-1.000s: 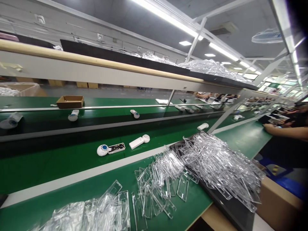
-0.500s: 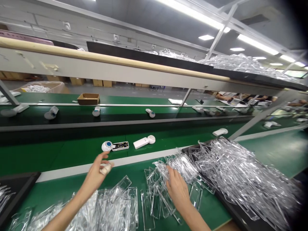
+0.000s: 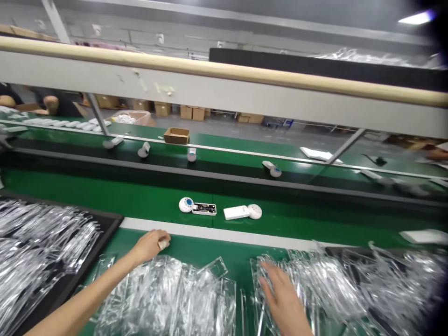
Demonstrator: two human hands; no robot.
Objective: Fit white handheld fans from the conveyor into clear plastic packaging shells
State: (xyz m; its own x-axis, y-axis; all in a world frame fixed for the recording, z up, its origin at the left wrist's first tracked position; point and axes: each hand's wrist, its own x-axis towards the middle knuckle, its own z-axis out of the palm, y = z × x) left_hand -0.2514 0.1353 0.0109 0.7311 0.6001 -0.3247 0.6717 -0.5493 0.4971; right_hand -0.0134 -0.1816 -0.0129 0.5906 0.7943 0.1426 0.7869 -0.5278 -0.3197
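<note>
Fingers [image 3: 270,283] on clear plastic shells [image 3: 315,280] (more in black tray [image 3: 105,233])

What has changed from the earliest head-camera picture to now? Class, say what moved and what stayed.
Both bare hands have come into view. The left hand has dropped to the white strip, a small pale object at its fingers. The right hand lies spread on clear plastic covers. The view has swung left. The round white unit with a blue dial stayed on the green belt.
</note>
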